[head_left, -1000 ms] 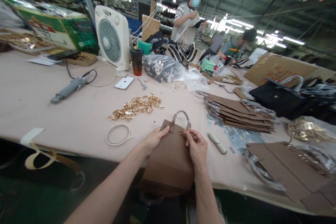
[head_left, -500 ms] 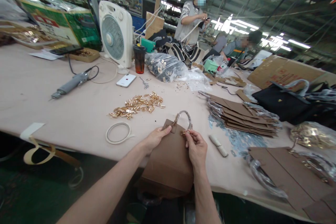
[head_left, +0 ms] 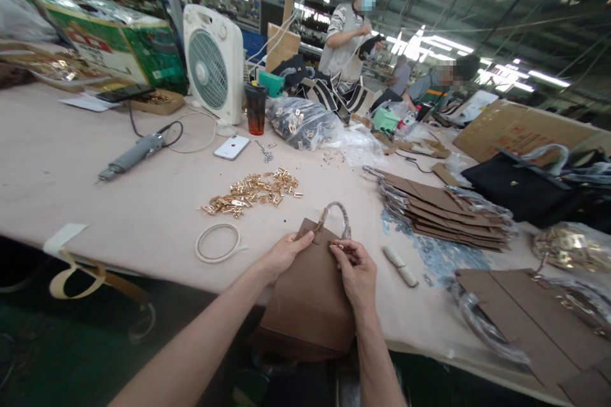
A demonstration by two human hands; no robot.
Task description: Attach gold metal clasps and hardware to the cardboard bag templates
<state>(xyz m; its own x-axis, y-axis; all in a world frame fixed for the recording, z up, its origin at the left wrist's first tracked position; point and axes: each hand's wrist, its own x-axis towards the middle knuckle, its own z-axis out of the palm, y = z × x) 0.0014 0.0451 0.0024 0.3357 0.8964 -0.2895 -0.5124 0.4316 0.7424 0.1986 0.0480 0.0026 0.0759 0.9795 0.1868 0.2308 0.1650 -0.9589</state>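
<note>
A brown handbag [head_left: 310, 299] leans over the table's front edge, its wrapped handle [head_left: 340, 208] standing up at the far end. My left hand [head_left: 285, 253] grips the bag's left edge, thumb pressed on top near the handle's base. At the right side of the bag, my right hand [head_left: 356, 267] pinches a small gold metal fitting [head_left: 335, 246] against the surface; the fingers cover most of it. Beyond the bag lies a loose pile of gold fittings [head_left: 258, 191]. A roll of white tape [head_left: 218, 243] rests left of my left hand.
A grey electric screwdriver [head_left: 131, 157], a phone [head_left: 231, 147], a fan [head_left: 213, 67] and a dark cup [head_left: 255, 108] are on the left half. To the right are stacked brown bag pieces [head_left: 443, 210], a rolled beige piece [head_left: 400, 266] and another brown bag [head_left: 515, 318]. A co-worker [head_left: 346, 38] stands behind.
The view has shifted slightly. My right fingers have turned a little on the fitting, which shows less now. The co-worker at the back has moved their hands.
</note>
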